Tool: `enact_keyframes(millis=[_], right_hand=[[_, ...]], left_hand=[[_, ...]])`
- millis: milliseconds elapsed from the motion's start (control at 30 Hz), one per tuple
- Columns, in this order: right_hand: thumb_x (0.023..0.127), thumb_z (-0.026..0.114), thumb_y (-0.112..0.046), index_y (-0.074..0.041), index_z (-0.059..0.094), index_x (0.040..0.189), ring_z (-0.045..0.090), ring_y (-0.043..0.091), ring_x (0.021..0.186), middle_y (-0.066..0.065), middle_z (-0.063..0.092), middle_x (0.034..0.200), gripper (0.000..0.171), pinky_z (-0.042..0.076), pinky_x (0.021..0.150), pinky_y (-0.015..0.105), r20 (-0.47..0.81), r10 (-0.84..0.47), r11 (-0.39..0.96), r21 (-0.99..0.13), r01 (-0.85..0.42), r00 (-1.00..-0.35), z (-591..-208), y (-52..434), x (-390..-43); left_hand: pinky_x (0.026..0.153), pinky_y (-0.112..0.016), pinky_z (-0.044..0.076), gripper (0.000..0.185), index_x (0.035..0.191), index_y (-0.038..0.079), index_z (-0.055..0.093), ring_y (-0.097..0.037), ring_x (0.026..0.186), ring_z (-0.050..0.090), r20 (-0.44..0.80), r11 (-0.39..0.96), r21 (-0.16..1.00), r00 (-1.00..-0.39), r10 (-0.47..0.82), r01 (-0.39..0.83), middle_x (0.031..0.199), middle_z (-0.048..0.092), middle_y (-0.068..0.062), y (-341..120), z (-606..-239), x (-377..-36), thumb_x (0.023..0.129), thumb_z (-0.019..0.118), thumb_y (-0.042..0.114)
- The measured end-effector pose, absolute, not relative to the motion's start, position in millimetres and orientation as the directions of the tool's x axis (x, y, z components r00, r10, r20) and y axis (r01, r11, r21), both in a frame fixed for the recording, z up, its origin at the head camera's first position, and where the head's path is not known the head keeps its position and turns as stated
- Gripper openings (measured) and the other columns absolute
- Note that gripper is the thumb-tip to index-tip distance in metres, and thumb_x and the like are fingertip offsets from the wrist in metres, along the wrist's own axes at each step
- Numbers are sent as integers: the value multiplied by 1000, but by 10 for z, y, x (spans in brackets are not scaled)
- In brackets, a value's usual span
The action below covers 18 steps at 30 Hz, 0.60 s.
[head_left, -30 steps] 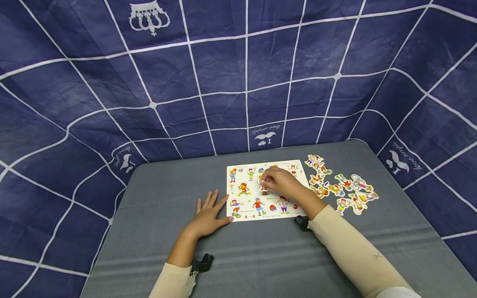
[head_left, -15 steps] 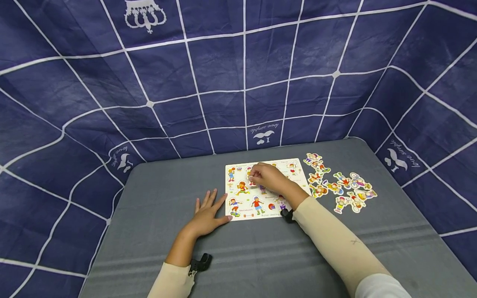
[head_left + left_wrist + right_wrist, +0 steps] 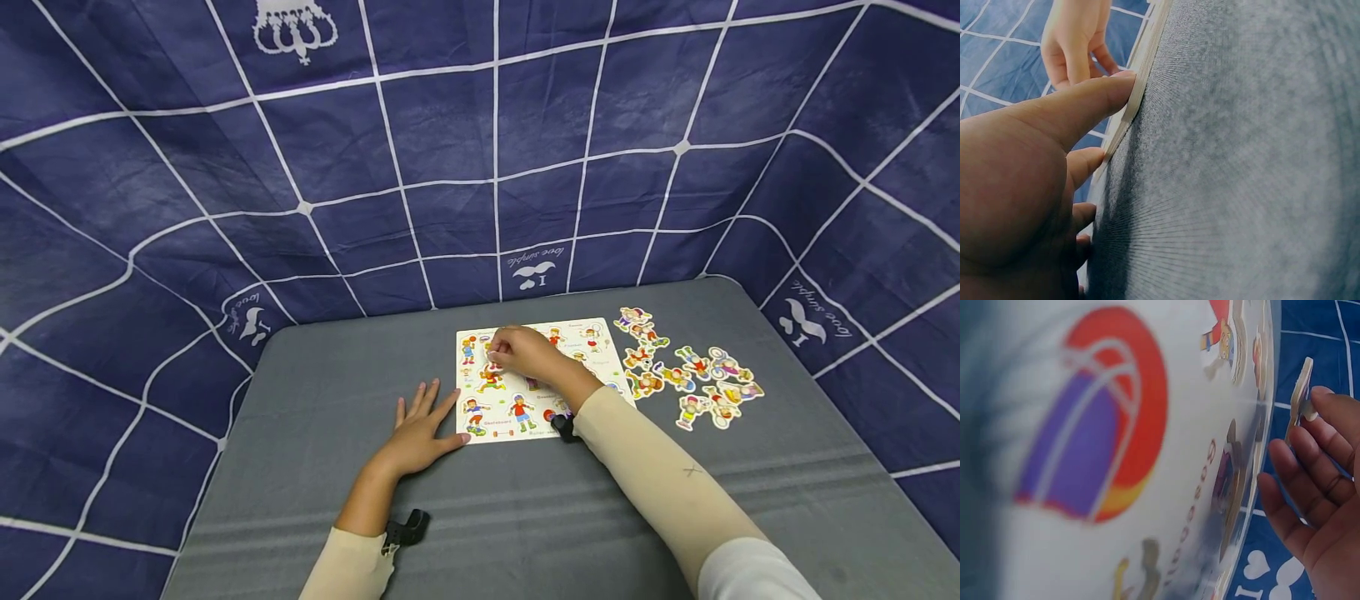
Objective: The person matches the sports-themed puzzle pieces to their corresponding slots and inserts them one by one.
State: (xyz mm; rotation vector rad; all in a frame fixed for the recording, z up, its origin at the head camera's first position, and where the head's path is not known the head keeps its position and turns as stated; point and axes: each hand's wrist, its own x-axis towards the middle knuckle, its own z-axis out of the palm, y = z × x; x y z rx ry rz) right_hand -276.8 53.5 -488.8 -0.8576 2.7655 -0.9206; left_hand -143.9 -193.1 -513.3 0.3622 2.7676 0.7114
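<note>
A white puzzle board (image 3: 501, 407) printed with sports figures and words lies on the grey table. Over its upper left part, my right hand (image 3: 528, 354) pinches a thin wooden puzzle piece (image 3: 1301, 390) between thumb and fingers. In the right wrist view the piece stands on edge, clear of the board, with a small knob at the thumb. My left hand (image 3: 415, 442) rests spread on the table at the board's left side. Its thumb (image 3: 1100, 97) and index fingertip touch the board's edge. The right hand and forearm hide part of the board.
Several loose figure-shaped puzzle pieces (image 3: 677, 379) lie in a cluster right of the board. A navy curtain (image 3: 442, 125) with white grid lines surrounds the grey tabletop (image 3: 337, 367) at the back and sides.
My right hand has moved left across the board with the puzzle piece, from the middle to the upper left. My left hand has stayed in place.
</note>
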Motion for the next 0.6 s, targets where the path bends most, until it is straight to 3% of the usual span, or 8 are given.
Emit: enact_keyframes(millis=[600], right_hand=[[97,70,-26,-15,70,95,55,9,75,-2,63,86,11,47,72,25,32,-579,683,-525,-507,-814,-4828,213,-2874]], left_hand=[[121,-69,-7,80,160,28,32,-38,159,-1,-174,842,509,-937,304,178,171,9,-14,-1923,-5120,-1425,93,64,58]])
